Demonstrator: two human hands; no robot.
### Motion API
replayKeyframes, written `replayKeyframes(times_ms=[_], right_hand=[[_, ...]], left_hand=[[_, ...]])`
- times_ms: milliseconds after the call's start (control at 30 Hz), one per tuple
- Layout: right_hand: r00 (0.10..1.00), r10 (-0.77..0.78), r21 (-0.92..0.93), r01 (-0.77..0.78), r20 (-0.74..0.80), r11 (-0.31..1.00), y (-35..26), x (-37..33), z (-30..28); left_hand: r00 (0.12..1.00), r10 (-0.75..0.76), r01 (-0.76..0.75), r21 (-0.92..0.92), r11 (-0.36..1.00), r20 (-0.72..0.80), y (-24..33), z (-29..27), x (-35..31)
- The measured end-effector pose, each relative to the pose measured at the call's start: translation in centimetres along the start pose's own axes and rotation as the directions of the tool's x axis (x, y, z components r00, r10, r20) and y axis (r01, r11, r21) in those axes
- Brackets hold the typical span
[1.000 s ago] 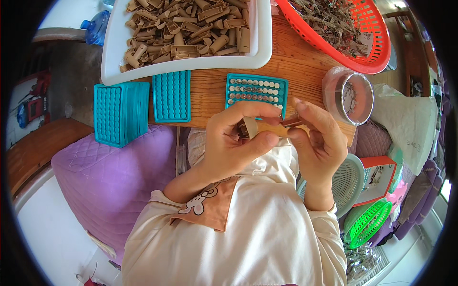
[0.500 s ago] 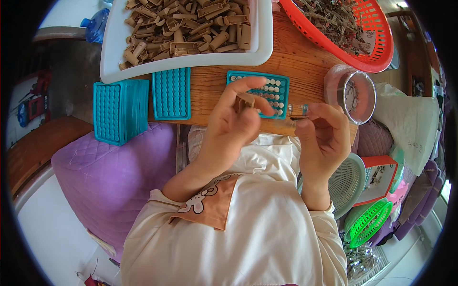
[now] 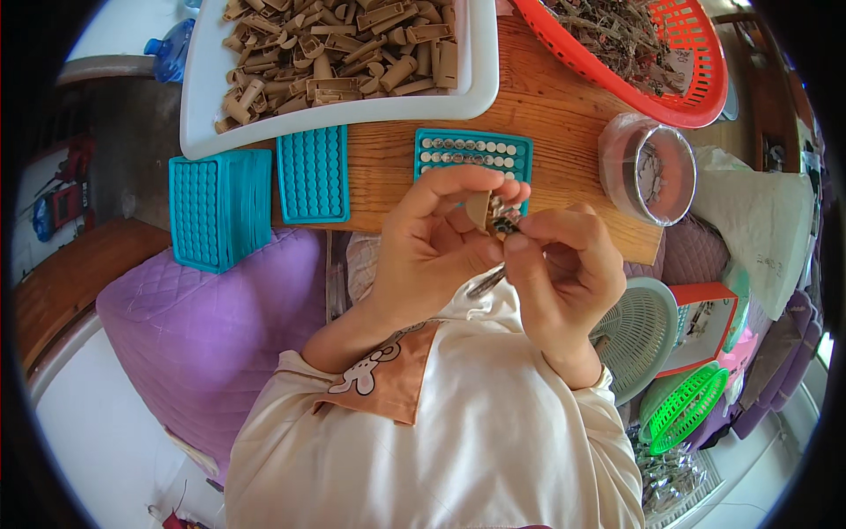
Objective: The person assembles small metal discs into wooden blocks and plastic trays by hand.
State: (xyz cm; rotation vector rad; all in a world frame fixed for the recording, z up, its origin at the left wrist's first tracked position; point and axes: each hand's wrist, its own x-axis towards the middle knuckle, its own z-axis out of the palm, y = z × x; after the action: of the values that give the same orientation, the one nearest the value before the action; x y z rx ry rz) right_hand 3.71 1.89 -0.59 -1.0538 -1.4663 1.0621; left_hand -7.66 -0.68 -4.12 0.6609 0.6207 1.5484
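Observation:
Both my hands meet above the table's near edge. In the fingers of my left hand (image 3: pixel 430 240) is a small tan plastic casing (image 3: pixel 478 210), held with its hollow side toward the right. My right hand (image 3: pixel 571 275) pinches a small dark part with thin metal leads (image 3: pixel 505 226) against the casing's opening. Thin dark strands (image 3: pixel 487 282) hang below the fingertips; what they join is hidden. Just behind the hands lies a teal tray (image 3: pixel 526 160) with rows of small round white and silvery discs, its near part covered by my left hand.
A white tub (image 3: pixel 352 113) of tan casings stands at the back left, a red basket (image 3: pixel 696 110) of tangled thin parts at the back right. Left are a teal tray (image 3: pixel 314 176) and a tray stack (image 3: pixel 220 212). A plastic-lined round container (image 3: pixel 617 167) stands right, beyond a grey strainer (image 3: pixel 643 344).
My right hand has moved left and brought its small part to the casing. My left hand has turned and shifted slightly toward it, still holding the casing.

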Motion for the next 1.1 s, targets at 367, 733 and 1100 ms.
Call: replayKeyframes(times_ms=[367, 733, 1100], right_hand=[[0.977, 0.007, 0.024, -0.013, 0.211, 1.0, 0.3, 0.2, -0.6], [0.984, 0.151, 0.127, -0.162, 0.089, 0.979, -0.3, -0.5, 0.2], [0.952, 0.28, 0.144, -0.296, 0.122, 0.944, -0.3, 0.5, 0.0]], left_hand=[[0.998, 0.036, -0.037, 0.007, 0.999, 0.053, 0.2, -0.9, -0.1], [0.993, -0.107, 0.102, 0.103, 0.989, 0.05, 1.2, 0.4, 0.1], [0.995, -0.085, 0.059, 0.412, 0.909, 0.045, 2.0, 0.6, 0.4]])
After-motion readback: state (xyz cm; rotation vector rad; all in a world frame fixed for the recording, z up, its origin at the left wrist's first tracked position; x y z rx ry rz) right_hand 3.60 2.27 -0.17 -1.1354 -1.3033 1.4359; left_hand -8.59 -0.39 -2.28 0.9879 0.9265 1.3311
